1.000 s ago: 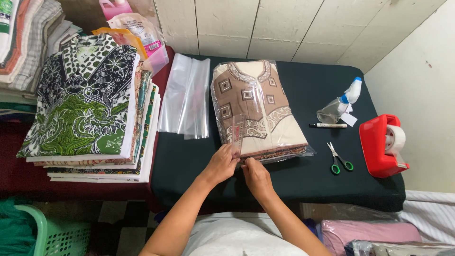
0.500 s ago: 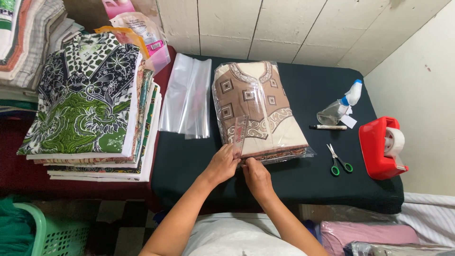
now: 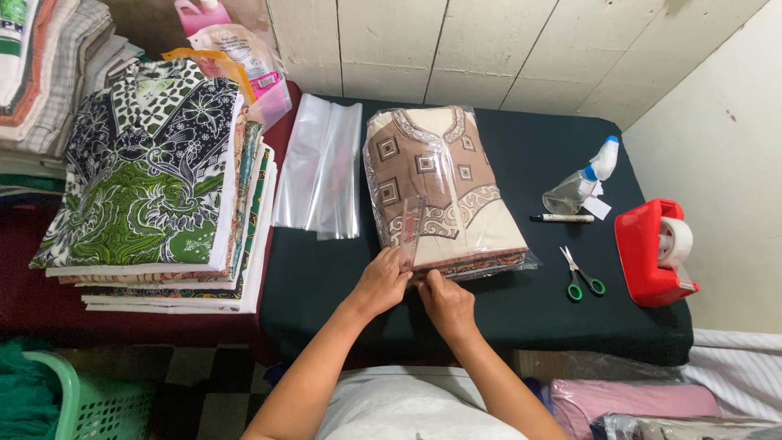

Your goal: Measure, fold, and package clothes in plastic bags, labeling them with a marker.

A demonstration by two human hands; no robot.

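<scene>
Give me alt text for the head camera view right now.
Both hands, left hand and right hand, pinch the near open end of a clear plastic bag holding a folded brown and cream shirt on a black-covered table. Spare bags and a fabric stack lie left; scissors and a red tape dispenser right.

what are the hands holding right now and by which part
Both hands, left hand and right hand, pinch the near open edge of the clear plastic bag around the folded brown patterned garment.
</scene>
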